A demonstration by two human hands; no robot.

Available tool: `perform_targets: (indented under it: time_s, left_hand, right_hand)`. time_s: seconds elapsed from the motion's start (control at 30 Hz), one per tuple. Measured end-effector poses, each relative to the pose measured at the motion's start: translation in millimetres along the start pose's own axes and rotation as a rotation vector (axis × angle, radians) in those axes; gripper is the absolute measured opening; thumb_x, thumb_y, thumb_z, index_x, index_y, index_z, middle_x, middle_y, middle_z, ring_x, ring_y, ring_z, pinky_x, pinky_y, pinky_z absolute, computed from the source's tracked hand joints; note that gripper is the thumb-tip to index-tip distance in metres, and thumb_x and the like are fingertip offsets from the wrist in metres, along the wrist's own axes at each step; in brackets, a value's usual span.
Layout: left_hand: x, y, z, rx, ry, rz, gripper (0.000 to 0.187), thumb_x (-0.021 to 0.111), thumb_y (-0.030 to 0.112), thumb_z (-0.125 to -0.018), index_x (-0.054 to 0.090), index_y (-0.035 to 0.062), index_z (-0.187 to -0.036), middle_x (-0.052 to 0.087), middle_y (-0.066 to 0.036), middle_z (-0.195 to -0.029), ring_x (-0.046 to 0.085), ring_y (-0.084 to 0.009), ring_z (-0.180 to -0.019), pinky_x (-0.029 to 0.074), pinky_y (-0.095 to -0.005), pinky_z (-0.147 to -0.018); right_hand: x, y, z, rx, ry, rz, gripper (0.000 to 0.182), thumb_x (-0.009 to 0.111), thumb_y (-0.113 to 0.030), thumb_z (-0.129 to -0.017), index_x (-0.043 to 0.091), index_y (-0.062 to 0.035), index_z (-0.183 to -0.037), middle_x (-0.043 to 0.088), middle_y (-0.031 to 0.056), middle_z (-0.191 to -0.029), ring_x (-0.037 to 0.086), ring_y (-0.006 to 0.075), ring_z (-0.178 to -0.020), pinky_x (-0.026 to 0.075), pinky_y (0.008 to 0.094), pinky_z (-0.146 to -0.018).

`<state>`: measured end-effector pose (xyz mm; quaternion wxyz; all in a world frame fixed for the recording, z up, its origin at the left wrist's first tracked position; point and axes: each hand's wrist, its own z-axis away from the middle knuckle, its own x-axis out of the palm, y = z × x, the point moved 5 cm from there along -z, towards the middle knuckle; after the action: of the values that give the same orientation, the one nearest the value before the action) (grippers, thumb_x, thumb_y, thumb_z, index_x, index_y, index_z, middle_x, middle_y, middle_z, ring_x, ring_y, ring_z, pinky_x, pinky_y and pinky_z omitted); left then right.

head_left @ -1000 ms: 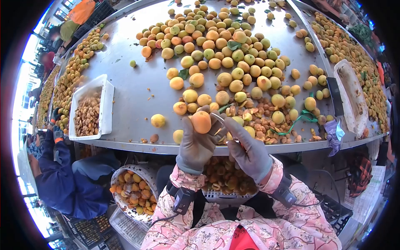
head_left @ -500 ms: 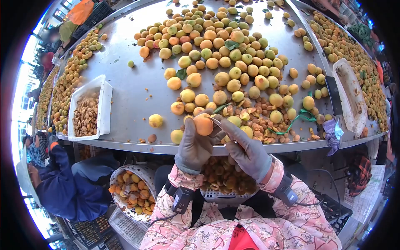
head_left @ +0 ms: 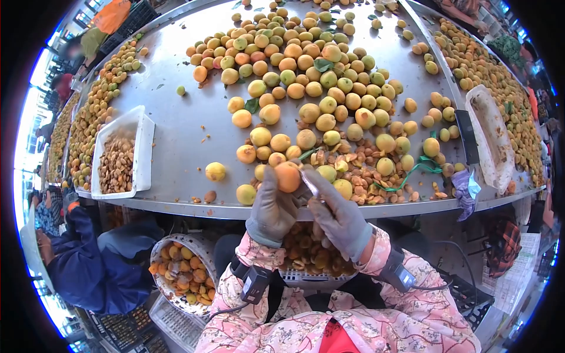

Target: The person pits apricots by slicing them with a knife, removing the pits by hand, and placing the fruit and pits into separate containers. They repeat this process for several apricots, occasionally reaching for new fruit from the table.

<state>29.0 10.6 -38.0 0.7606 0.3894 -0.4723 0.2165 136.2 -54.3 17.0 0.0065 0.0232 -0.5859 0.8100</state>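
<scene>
My left hand (head_left: 273,210), in a grey glove, is closed on an orange apricot (head_left: 288,177) just over the table's front edge. Gripped in my gloved right hand (head_left: 342,222) is a small knife (head_left: 310,185). Its blade lies right at the apricot's right side. Below both hands stands a crate of cut apricots (head_left: 313,250), partly hidden by them. Whole apricots (head_left: 305,139) lie just beyond my fingers. To their right, loose pits and bits of flesh (head_left: 359,176) are scattered over the metal table (head_left: 182,147).
A white tub (head_left: 147,156) of pits stands at the left, a stained white tray (head_left: 484,126) at the right. A green ribbon (head_left: 425,165) and a purple cloth (head_left: 464,199) lie near the front edge. Left of my legs is a bucket (head_left: 203,250) of apricots; a person (head_left: 97,265) sits beyond it.
The knife blade has tilted and shows more of its flat side beside the apricot. My right hand has shifted slightly left and down; my left hand keeps holding the apricot.
</scene>
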Motion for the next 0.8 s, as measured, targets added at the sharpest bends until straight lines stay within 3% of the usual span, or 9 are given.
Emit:
perform_targets:
  time_s: [0.17,0.23,0.27,0.33,0.37,0.43,0.57,0.63,0.8]
  left_hand:
    - [8.4,-6.1,2.1,0.022,0.060,0.053,0.053,0.049,0.047,-0.092,0.048,0.0031,-0.120,0.058,-0.012,-0.114,0.057,-0.0250,-0.106,0.046,-0.0390,-0.093]
    - [9.0,-17.5,2.6,0.016,0.072,0.125,0.052,0.050,0.047,-0.092,0.048,0.0030,-0.121,0.058,-0.012,-0.115,0.056,-0.0246,-0.107,0.046,-0.0386,-0.093]
    - [9.4,-20.0,2.8,0.010,0.086,0.194,0.052,0.050,0.046,-0.092,0.047,0.0030,-0.121,0.057,-0.013,-0.116,0.055,-0.0243,-0.108,0.046,-0.0381,-0.092]
    - [15.4,-13.8,4.2,0.007,0.052,0.118,0.053,0.052,0.045,-0.092,0.046,0.0027,-0.124,0.057,-0.012,-0.116,0.055,-0.0233,-0.108,0.046,-0.0375,-0.092]
    - [19.3,-9.8,4.4,0.000,0.017,0.039,0.055,0.053,0.043,-0.091,0.044,0.0023,-0.126,0.056,-0.012,-0.116,0.054,-0.0224,-0.108,0.046,-0.0369,-0.091]
    - [19.5,3.3,3.9,0.022,-0.043,-0.151,0.057,0.055,0.042,-0.091,0.042,0.0020,-0.129,0.056,-0.011,-0.116,0.054,-0.0217,-0.108,0.046,-0.0367,-0.091]
    - [16.4,11.1,3.8,-0.021,-0.127,-0.310,0.063,0.057,0.041,-0.089,0.036,0.0030,-0.134,0.052,-0.011,-0.121,0.052,-0.0239,-0.112,0.043,-0.0398,-0.096]
    - [17.2,-3.8,4.5,-0.005,-0.092,-0.257,0.063,0.057,0.043,-0.089,0.035,0.0049,-0.134,0.051,-0.012,-0.126,0.049,-0.0273,-0.118,0.041,-0.0432,-0.099]
    - [31.5,-20.5,1.1,0.065,0.073,0.037,0.057,0.058,0.040,-0.089,0.041,0.0008,-0.127,0.054,-0.009,-0.117,0.055,-0.0193,-0.105,0.046,-0.0335,-0.089]
  right_hand:
    - [5.5,13.5,-3.8,0.064,0.032,0.062,0.050,0.049,-0.018,-0.095,0.032,-0.0145,-0.142,0.062,0.0055,-0.107,0.056,0.0075,-0.061,0.049,0.0219,-0.059]
    - [9.6,17.1,-7.7,-0.678,0.317,0.376,0.049,0.046,-0.015,-0.096,0.031,-0.0146,-0.143,0.059,0.0022,-0.092,0.050,0.0028,-0.053,0.042,0.0182,-0.046]
    - [10.4,16.7,-4.7,-0.679,0.315,0.377,0.049,0.046,-0.015,-0.096,0.031,-0.0146,-0.143,0.059,0.0022,-0.092,0.050,0.0028,-0.053,0.042,0.0182,-0.046]
    - [7.4,18.4,-3.7,-0.447,0.267,0.319,0.050,0.049,-0.018,-0.095,0.032,-0.0129,-0.142,0.057,0.0123,-0.122,0.060,0.0194,-0.102,0.046,0.0270,-0.087]
    - [2.0,1.1,-0.2,-0.451,0.267,0.322,0.050,0.049,-0.018,-0.095,0.032,-0.0129,-0.142,0.057,0.0123,-0.122,0.060,0.0194,-0.102,0.046,0.0270,-0.087]
    - [-2.0,-0.4,0.1,0.268,0.013,-0.013,0.050,0.047,-0.018,-0.096,0.031,-0.0116,-0.142,0.050,0.0149,-0.132,0.049,0.0226,-0.122,0.038,0.0286,-0.097]
    - [-0.6,-0.2,-2.7,-0.001,-0.021,0.021,0.051,0.046,-0.019,-0.096,0.029,-0.0101,-0.143,0.051,0.0158,-0.129,0.052,0.0226,-0.118,0.040,0.0287,-0.095]
    - [7.9,3.8,-0.9,-0.166,0.066,0.105,0.050,0.043,-0.018,-0.097,0.027,-0.0123,-0.144,0.055,0.0080,-0.126,0.055,0.0058,-0.062,0.048,0.0202,-0.055]
    - [5.2,18.3,-8.2,-0.346,0.189,0.251,0.051,0.043,-0.015,-0.097,0.026,-0.0095,-0.144,0.054,0.0098,-0.128,0.059,0.0158,-0.096,0.046,0.0267,-0.084]
